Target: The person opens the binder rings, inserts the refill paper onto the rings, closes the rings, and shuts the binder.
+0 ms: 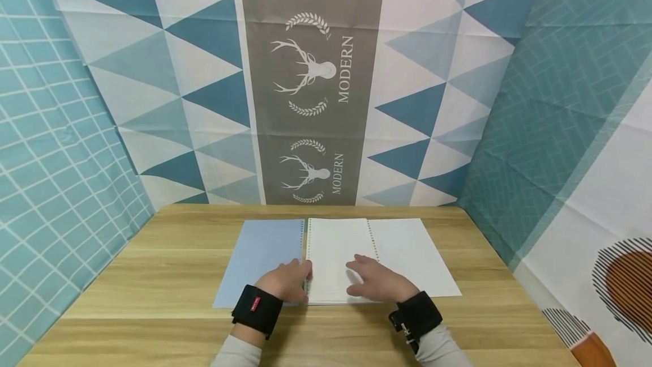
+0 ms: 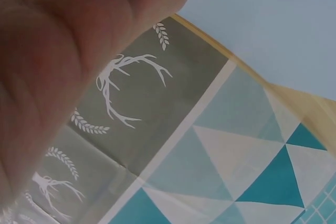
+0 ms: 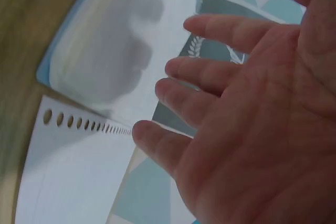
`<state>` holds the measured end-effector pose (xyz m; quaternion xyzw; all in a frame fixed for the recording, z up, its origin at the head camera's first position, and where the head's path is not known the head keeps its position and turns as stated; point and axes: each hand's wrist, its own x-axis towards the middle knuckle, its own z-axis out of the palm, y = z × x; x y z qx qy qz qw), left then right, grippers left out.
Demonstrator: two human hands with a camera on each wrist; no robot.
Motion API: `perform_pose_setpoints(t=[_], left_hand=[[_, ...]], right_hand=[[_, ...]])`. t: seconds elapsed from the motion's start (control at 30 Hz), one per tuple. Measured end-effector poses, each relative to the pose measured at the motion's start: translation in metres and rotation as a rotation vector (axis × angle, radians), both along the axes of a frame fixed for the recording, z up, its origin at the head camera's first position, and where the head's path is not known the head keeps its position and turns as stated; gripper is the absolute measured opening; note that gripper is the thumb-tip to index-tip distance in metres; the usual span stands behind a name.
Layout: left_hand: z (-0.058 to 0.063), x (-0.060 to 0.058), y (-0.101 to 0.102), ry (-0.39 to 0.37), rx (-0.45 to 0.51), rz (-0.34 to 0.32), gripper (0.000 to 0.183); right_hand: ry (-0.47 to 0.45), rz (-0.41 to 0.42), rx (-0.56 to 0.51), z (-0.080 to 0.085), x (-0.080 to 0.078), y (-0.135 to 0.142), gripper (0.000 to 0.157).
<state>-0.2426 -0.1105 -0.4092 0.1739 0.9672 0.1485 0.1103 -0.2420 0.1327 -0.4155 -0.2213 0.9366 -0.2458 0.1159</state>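
Observation:
A loose-leaf notebook lies spread on the wooden table, its blue cover [image 1: 265, 248] on the left and a stack of white pages [image 1: 333, 242] in the middle. To the right is a white sheet [image 1: 407, 248] with punched holes along its left edge. My left hand [image 1: 286, 281] is at the cover's hole-lined edge beside the stack, fingers bent toward the pages. My right hand [image 1: 379, 280] is over the right part of the stack, fingers loosely spread, holding nothing. Its shadow falls on the top page in the right wrist view. The left fingertips are outside the left wrist view.
The wooden table [image 1: 168, 276] extends around the papers on both sides and in front. A patterned cloth backdrop [image 1: 311, 129] rises behind the far edge. Tile-patterned cloth [image 1: 61, 146] borders the left side, and another cloth [image 1: 550, 146] the right.

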Motion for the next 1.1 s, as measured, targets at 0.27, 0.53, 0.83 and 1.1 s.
perform_pose_setpoints(t=[0.27, 0.53, 0.83, 1.1], left_hand=[[0.002, -0.001, -0.002, -0.014, 0.023, -0.005, 0.033], [0.0, -0.001, 0.002, -0.003, -0.003, -0.002, 0.035], [0.001, 0.0, 0.003, -0.012, -0.003, 0.012, 0.035], [0.003, 0.0, 0.0, -0.016, 0.012, 0.014, 0.034]], right_hand=[[0.014, 0.075, 0.071, -0.007, 0.001, -0.002, 0.061], [0.052, 0.096, 0.105, -0.009, 0.0, 0.0, 0.06], [0.061, 0.097, 0.111, -0.011, -0.002, 0.0, 0.058], [0.044, 0.097, 0.078, -0.012, -0.004, 0.001, 0.056]])
